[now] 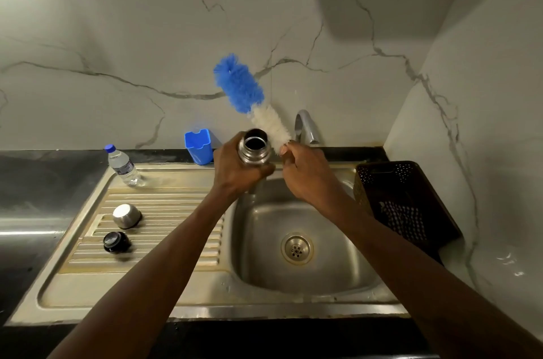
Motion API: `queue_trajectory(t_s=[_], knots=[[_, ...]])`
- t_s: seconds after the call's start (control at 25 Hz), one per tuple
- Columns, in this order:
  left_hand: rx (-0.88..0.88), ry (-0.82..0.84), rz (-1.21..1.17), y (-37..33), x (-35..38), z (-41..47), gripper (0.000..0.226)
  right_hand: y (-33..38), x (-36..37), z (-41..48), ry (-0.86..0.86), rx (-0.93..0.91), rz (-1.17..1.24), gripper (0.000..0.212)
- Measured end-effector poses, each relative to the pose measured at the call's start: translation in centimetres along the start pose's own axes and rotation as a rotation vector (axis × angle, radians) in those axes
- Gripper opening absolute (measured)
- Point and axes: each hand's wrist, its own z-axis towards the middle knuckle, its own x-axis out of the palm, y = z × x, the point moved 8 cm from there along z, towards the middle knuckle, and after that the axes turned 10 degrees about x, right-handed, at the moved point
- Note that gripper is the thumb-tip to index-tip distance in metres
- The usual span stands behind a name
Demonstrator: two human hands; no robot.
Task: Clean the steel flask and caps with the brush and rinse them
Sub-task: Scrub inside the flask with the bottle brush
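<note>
**Steel flask**, uncapped, mouth facing up toward the camera, held above the back edge of the sink. I grip its body in the left hand, fingers wrapped round it. Just to the right of the mouth, my right hand pinches the brush at the base of its white bristles. The blue tip points up and away toward the wall, all bristles are outside the flask, and the handle is hidden by the hand.

I judge the step in hand to be feeding the brush into the flask. Risks from here:
- The bristle head looks wider than the mouth, so a skewed entry could catch the rim and twist the flask in my grip.
- The steel wall, if wet, could slip and drop into the basin.
- Springing bristles could flick water.

On the drainboard, well apart from both hands, lie the steel cap and the black cap.

Count: one flask, two caps, one brush, one tap, one plastic bottle, one blue holder, and one dark basket beside the sink, all set in a dark table
</note>
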Motion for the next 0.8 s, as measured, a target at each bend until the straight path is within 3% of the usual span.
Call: queue_trajectory(t_s=[0.16, 0.32, 0.44, 0.56, 0.64, 0.8], knots=[[-0.394, -0.192, -0.501, 4.4, -1.7, 0.0, 0.045, -3.2, 1.7, -2.4, 0.077, 0.085, -0.092, 0.032], [-0.492, -0.167, -0.907, 3.6, 0.6, -0.7, 0.05, -0.7, 2.3, -0.8, 0.075, 0.074, -0.081, 0.021], [-0.498, -0.194, -0.958, 2.5, 1.7, -0.9, 0.048, 1.5, 1.7, -0.9, 0.039, -0.016, -0.089, 0.025], [-0.451, -0.222, -0.97, 3.9, 0.1, 0.1, 0.086, -1.6, 2.9, -5.0, 0.129, 0.011, -0.141, 0.029], [-0.431, -0.184, -0.976, 4.3, -0.1, 0.0, 0.098, -2.2, 3.3, -5.9, 0.2, 0.029, -0.124, 0.028], [-0.468, -0.159, -0.981, 3.7, 1.1, -0.6, 0.102, 0.9, 1.4, -2.3, 0.075, -0.041, -0.127, 0.021]])
